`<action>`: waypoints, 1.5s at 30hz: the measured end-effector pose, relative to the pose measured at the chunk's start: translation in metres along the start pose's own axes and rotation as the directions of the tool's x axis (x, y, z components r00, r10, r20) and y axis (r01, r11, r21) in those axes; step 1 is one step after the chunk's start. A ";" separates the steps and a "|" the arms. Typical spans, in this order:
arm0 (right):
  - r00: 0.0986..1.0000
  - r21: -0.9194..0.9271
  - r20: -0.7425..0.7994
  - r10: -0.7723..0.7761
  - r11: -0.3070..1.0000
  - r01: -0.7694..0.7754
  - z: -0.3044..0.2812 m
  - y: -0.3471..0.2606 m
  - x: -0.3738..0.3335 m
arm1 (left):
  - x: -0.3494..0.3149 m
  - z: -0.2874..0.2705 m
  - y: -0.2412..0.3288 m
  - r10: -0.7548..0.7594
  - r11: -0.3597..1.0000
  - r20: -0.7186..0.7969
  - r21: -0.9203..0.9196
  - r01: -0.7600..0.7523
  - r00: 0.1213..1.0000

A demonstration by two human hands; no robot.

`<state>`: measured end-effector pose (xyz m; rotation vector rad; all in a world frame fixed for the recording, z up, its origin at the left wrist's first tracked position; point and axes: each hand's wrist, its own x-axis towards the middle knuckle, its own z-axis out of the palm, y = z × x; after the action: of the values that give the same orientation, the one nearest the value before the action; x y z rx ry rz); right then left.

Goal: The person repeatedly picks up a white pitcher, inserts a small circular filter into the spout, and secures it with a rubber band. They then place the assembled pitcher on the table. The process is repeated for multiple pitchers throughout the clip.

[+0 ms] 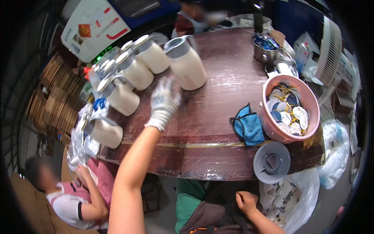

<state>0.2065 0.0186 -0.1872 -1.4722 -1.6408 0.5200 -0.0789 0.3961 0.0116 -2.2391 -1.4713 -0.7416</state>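
Note:
My left hand (166, 100), in a white knitted glove, reaches over the dark red table (218, 105). Its fingers are blurred but look stretched out, with nothing seen in them. Just beyond it stands a tall cream jug (189, 68) with a grey lid and handle; whether the fingertips touch it I cannot tell. Several more such jugs stand to the left, among them one cream jug (134, 72) behind the hand and another cream jug (105, 132) by the left edge. Bare and curled closed, my right hand (247, 202) rests low by my lap, its palm side hidden.
A pink bucket (266, 117) of round tags stands at the table's right, beside a blue cloth mask (248, 124) and a grey plastic ring (259, 165). Below hangs a clear bag (309, 191) of pieces. One person (85, 195) sits at left, another (189, 23) at the far side.

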 end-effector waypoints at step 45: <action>0.705 0.346 0.179 0.686 0.627 -0.698 -0.096 0.089 -0.064 | -0.281 -0.119 0.119 -0.026 -0.290 0.984 -0.178 0.940 0.179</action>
<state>0.3328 -0.0444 -0.2231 -1.7503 -0.8334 1.2315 -0.0867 0.0777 -0.0646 -2.1405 -3.9402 -1.6708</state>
